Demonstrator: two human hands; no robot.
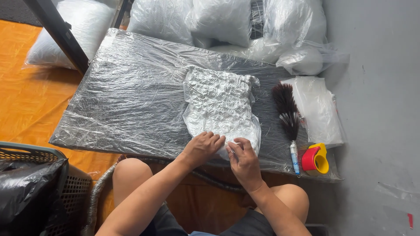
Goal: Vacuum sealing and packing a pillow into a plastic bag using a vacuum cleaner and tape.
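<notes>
Far out beyond my left knuckles sits a dark woven plastic basket (65, 183) with a crumpled black bag (26, 188) slumped in it, on an orange sheet (26, 96). My left hand (202, 147) rests knuckles up, fingers curled down onto the near edge of the white puckered fabric piece in a clear plastic bag (221, 107); the fingertips press the film, though I cannot tell whether they pinch it. That piece is soft, bubbly and crinkled, roughly rectangular, its long axis running straight away from my fingertips, with its gathered far end pointing at the stuffed clear bags of white filling (218, 19). It lies on a flat dark board wrapped in wrinkled glossy film (127, 96). My right hand (244, 161) sits just beside the left, thumb and forefinger nipped together on the bag's near corner, the other fingers loosely bent. Past my right fingers lie a black and white feather duster with a slim white handle (288, 118), a flat folded clear plastic packet (319, 109), and a red and yellow tape dispenser (316, 159).
</notes>
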